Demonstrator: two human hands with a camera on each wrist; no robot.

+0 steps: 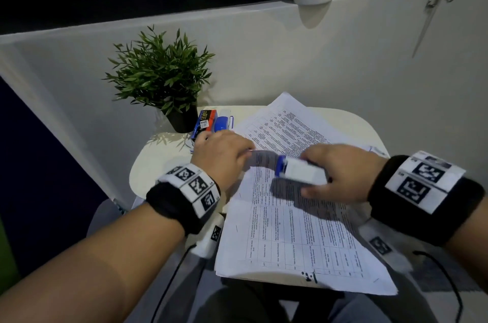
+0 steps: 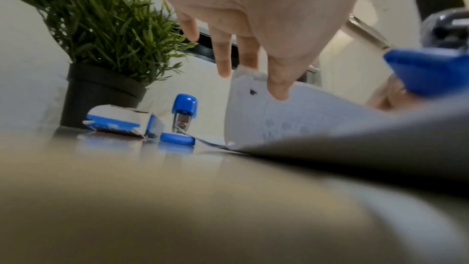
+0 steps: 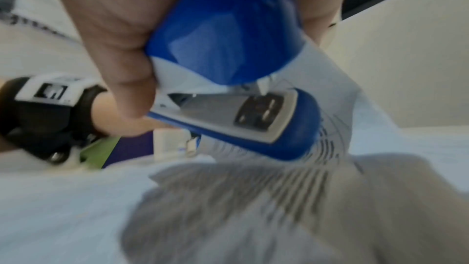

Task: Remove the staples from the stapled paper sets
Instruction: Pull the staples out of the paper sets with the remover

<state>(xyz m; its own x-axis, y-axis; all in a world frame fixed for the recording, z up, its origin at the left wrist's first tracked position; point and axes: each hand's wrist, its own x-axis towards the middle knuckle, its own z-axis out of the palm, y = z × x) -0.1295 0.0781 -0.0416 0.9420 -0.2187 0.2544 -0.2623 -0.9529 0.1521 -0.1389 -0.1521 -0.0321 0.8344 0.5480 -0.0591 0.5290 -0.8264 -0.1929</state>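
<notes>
A stapled paper set (image 1: 290, 230) with printed tables lies on the small white table (image 1: 158, 164), its lower edge hanging over the near side. My left hand (image 1: 224, 156) pinches its top corner (image 2: 253, 87) between thumb and fingers and lifts it off the table. My right hand (image 1: 340, 175) grips a blue and white stapler (image 1: 301, 171) just right of that corner. In the right wrist view the stapler (image 3: 228, 47) has its jaws apart, the metal base plate (image 3: 253, 115) facing the raised paper (image 3: 330, 91). I cannot make out the staple.
A second printed paper set (image 1: 285, 124) lies behind, reaching the wall. At the table's back left stand a potted plant (image 1: 163, 80), a staple box (image 1: 204, 122) and a small blue stapler (image 1: 221, 123). Cables hang from both wristbands over my lap.
</notes>
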